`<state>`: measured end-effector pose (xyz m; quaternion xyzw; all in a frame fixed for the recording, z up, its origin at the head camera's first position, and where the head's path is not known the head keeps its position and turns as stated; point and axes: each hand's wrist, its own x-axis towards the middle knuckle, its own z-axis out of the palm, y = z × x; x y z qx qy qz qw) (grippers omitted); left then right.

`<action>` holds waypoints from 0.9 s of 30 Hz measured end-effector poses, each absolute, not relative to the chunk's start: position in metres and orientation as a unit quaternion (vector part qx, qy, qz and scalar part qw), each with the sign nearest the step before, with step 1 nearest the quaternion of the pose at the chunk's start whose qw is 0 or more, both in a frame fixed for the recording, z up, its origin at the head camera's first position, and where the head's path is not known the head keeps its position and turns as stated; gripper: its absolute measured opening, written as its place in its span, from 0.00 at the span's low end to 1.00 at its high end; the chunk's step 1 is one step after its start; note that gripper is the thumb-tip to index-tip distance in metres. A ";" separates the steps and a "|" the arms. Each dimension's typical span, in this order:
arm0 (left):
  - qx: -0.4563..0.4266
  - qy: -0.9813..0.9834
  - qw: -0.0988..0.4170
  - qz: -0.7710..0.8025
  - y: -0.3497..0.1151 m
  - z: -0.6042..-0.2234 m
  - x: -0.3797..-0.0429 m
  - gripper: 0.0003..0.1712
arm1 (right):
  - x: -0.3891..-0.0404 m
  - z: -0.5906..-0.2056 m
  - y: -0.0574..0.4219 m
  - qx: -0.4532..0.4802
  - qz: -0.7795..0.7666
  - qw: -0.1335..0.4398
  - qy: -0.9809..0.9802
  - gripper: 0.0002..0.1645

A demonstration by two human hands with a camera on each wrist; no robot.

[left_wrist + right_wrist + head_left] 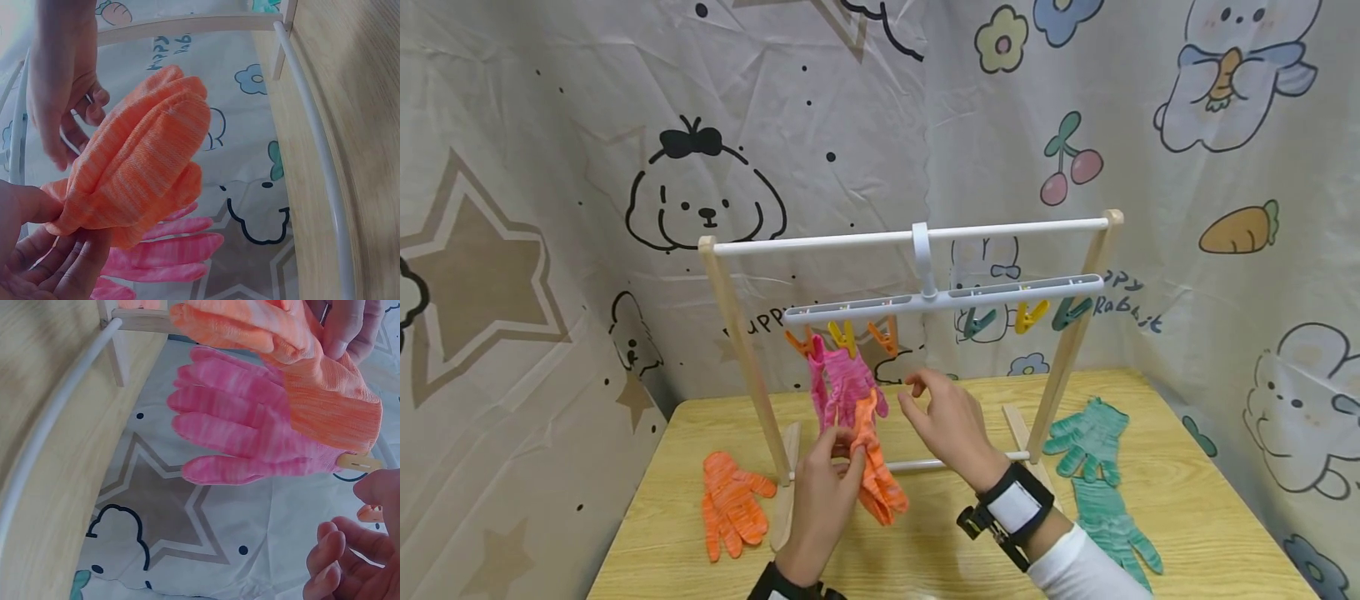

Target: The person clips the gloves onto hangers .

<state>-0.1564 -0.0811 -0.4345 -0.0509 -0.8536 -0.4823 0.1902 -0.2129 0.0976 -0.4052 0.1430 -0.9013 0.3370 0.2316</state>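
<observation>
My white sleeve [1086,567] and the dark wristband [1017,504] on my right wrist are close to me. My left hand [829,492] pinches an orange glove [874,467] between thumb and fingers, gripping it just below the cuff. The glove is in the air above the table [962,550], cuff up and fingers hanging down. My right hand [951,425] holds nothing; its fingers are loosely bent, thumb and forefinger apart, and it is beside the glove without touching it.

On the table to my left, a second orange glove [733,504] lies flat near the foot of the wooden rack [737,350]. To my right lie two green gloves, the nearer one [1116,525] meeting the fingertips of the farther one [1090,437].

Just behind the glove I hold, a pink glove [846,379] hangs fingers down at the left end of the hanger [1022,292], beneath an orange clip [799,342] and a yellow clip [844,337]. I cannot tell whether a second pink one hangs there. The other four clips along the hanger, one orange, two teal and one yellow, hold nothing. The hanger's hook [922,258] goes over the rack's white top rod [820,243]. Farthest off is a pale cloth [880,167] printed with cartoon animals.
</observation>
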 end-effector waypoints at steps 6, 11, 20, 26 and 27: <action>-0.057 -0.845 0.210 -0.488 -0.080 -0.431 -0.158 0.07 | -0.220 -0.394 0.092 0.136 0.346 0.244 -0.896 0.17; -0.071 -0.839 0.224 -0.491 -0.080 -0.428 -0.159 0.07 | -0.227 -0.382 0.089 0.136 0.345 0.257 -0.893 0.22; -0.084 -0.836 0.254 -0.480 -0.080 -0.425 -0.158 0.09 | -0.240 -0.364 0.081 0.121 0.317 0.268 -0.902 0.29; -0.085 -0.838 0.254 -0.476 -0.081 -0.425 -0.159 0.09 | -0.249 -0.356 0.075 0.133 0.291 0.294 -0.901 0.29; -0.085 -0.839 0.253 -0.475 -0.081 -0.425 -0.159 0.09 | -0.250 -0.355 0.075 0.135 0.289 0.299 -0.899 0.28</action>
